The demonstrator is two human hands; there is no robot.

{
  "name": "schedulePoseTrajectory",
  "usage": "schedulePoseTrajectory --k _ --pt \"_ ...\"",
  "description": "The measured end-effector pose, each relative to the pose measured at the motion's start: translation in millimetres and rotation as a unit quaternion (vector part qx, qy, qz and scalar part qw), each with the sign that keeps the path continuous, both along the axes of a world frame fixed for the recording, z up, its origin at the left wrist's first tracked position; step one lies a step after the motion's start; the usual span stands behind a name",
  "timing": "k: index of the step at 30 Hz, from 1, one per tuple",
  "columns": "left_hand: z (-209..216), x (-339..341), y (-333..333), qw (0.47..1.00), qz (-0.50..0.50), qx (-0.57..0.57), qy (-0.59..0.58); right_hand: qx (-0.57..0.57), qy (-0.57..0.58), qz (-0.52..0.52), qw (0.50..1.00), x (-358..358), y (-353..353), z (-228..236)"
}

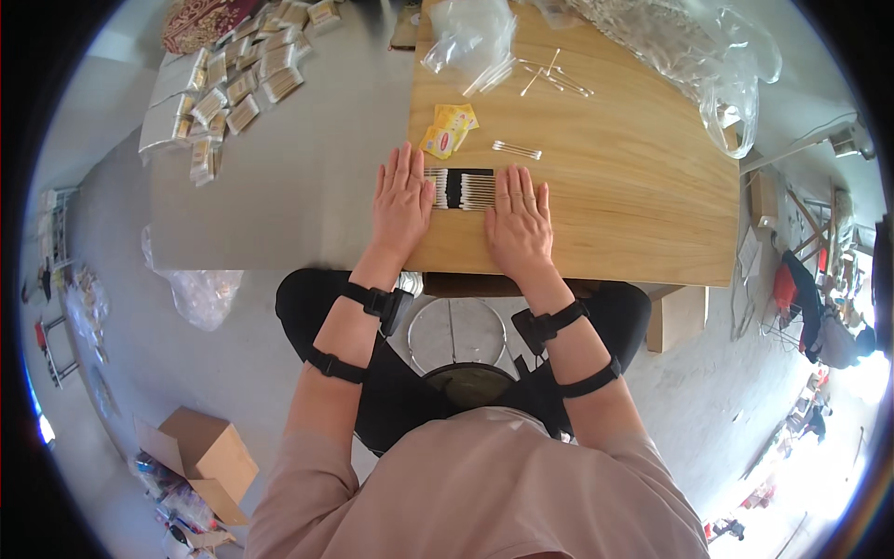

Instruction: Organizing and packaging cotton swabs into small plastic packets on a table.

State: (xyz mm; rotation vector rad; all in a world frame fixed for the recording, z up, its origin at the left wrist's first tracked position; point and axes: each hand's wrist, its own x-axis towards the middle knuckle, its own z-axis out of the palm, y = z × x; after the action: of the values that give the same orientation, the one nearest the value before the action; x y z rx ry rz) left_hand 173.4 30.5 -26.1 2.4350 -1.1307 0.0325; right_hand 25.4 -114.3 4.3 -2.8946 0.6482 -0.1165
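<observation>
Two sets of cotton swabs lie side by side on the wooden tabletop [633, 186], the right set [478, 190] showing more than the left set [438, 189]. Between their cotton tips runs a black strip [453, 189]. My left hand [403, 205] rests flat with straight fingers, its thumb side against the left set's outer end. Likewise flat, my right hand [520, 216] borders the right set's outer end and hides part of it. Neither hand grasps anything. Just beyond are yellow printed cards [449, 129] and a few loose swabs [517, 150].
More swabs [559, 76] are scattered farther back, beside a clear plastic bag [470, 37]. Several filled swab packs [242, 84] cover the far left of the grey tabletop [289, 186]. Another clear bag [731, 102] hangs at the right edge. Cardboard boxes [209, 456] stand on the floor.
</observation>
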Motion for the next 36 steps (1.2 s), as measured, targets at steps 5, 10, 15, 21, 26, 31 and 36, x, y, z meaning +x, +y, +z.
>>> schedulePoseTrajectory --k 5,10,15,21,26,31,36 --pt "4.2 -2.0 0.9 1.0 -0.002 0.01 -0.008 0.0 0.004 0.005 1.0 12.2 7.7 -3.1" --pt "6.6 -2.9 1.5 1.0 -0.003 0.004 -0.006 -0.007 0.011 0.013 1.0 17.6 10.2 2.4" --pt "8.1 -0.9 0.4 1.0 -0.019 -0.003 0.003 -0.007 -0.008 0.029 1.0 20.9 9.3 2.9" --pt "11.3 -0.4 0.9 1.0 -0.015 -0.006 0.002 -0.012 -0.001 0.032 0.999 21.8 9.5 5.0" --pt "7.6 0.2 2.6 0.999 -0.011 -0.031 0.043 -0.004 -0.004 0.033 0.999 20.7 8.3 3.8" --pt "3.1 3.5 5.3 0.992 -0.025 -0.087 0.089 0.007 -0.006 0.034 0.999 20.5 8.3 5.4" --pt "2.5 3.5 4.6 0.987 -0.031 -0.109 0.11 -0.003 0.002 0.03 1.0 21.0 9.0 3.4"
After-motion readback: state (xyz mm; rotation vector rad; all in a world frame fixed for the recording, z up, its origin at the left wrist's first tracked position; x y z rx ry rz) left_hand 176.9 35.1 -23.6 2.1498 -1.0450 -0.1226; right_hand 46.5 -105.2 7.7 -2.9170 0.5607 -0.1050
